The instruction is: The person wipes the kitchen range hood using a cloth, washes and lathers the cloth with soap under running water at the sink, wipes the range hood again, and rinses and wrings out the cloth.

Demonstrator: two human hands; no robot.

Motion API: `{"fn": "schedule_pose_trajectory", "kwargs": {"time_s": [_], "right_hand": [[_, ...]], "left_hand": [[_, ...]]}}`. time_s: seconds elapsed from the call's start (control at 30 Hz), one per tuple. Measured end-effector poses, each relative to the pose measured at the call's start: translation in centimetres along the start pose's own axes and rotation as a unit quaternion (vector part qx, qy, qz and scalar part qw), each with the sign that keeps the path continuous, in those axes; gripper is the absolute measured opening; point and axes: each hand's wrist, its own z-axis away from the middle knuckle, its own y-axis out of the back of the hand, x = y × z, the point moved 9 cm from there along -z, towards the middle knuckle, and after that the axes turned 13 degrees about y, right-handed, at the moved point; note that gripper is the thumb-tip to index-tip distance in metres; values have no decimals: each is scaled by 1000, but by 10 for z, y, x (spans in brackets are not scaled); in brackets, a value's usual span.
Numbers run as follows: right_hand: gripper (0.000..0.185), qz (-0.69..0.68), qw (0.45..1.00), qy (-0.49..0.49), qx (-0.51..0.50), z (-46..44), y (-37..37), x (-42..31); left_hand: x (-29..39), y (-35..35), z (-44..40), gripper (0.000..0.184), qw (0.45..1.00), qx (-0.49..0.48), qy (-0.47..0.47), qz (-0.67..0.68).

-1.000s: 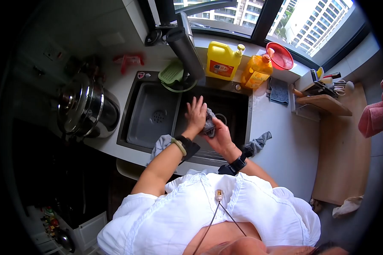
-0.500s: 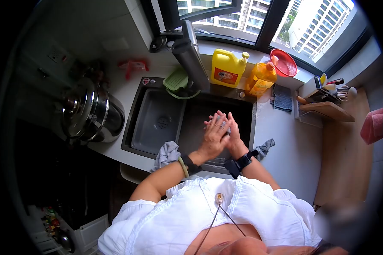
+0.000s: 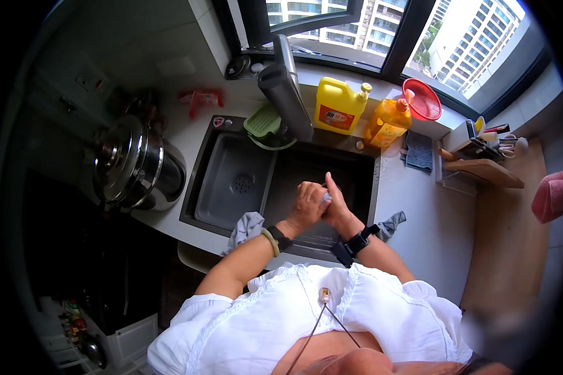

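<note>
My left hand (image 3: 305,206) is closed, its fingers curled against my right hand (image 3: 338,209) above the right basin of the dark sink (image 3: 374,187). The right thumb points up, while its other fingers are mostly hidden behind the left hand. Between the palms shows a small whitish patch (image 3: 326,197); whether it is lather or a solid piece I cannot tell. A grey cloth (image 3: 246,227) hangs on the sink's front edge by my left wrist, and a dark grey cloth (image 3: 391,225) lies beside my right wrist.
Behind the sink stand a dark grey upright faucet column (image 3: 286,100), a yellow jug (image 3: 338,107), an orange pump bottle (image 3: 386,125) and a red basket (image 3: 421,99). A green strainer (image 3: 264,122) sits at the back rim. Left is a steel pot (image 3: 141,165); right, a blue-grey cloth (image 3: 418,151).
The left fingers, stretched flat over the right hand before, are now curled in. The right thumb stands up more clearly. The whole view has shifted slightly.
</note>
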Motion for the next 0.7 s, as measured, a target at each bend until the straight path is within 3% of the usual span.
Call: {"fn": "schedule_pose_trajectory", "kwargs": {"time_s": [0.17, 0.27, 0.3, 0.37, 0.43, 0.5, 0.6, 0.63, 0.67, 0.7], "right_hand": [[52, 29, 996, 49, 68, -14, 23, 11], [45, 74, 988, 133, -22, -54, 53, 29], [49, -9, 991, 133, -7, -59, 56, 31], [54, 311, 928, 200, 55, -49, 61, 11], [59, 453, 862, 207, 96, -38, 56, -7], [64, 441, 873, 172, 117, -36, 61, -10], [69, 298, 942, 152, 10, -33, 43, -17], [71, 175, 980, 91, -18, -21, 30, -14], [70, 128, 991, 18, -36, -23, 45, 0], [71, 85, 996, 2, -40, -18, 43, -1]], "left_hand": [[-24, -7, -10, 25, 990, 12, 117, 76], [-42, -14, -8, 26, 981, 71, 162, 82], [-48, -14, -9, 28, 973, 81, 188, 110], [-63, -21, -8, 33, 938, 51, 290, 185], [-78, -35, -5, 38, 879, 13, 380, 288], [-91, -53, 0, 44, 788, -30, 453, 416], [-89, -58, -2, 49, 702, -122, 482, 510], [-85, -53, -11, 36, 697, -160, 464, 522], [-91, -24, -30, 28, 838, -87, 392, 370], [-86, 4, -47, 23, 934, -9, 298, 199]]}}
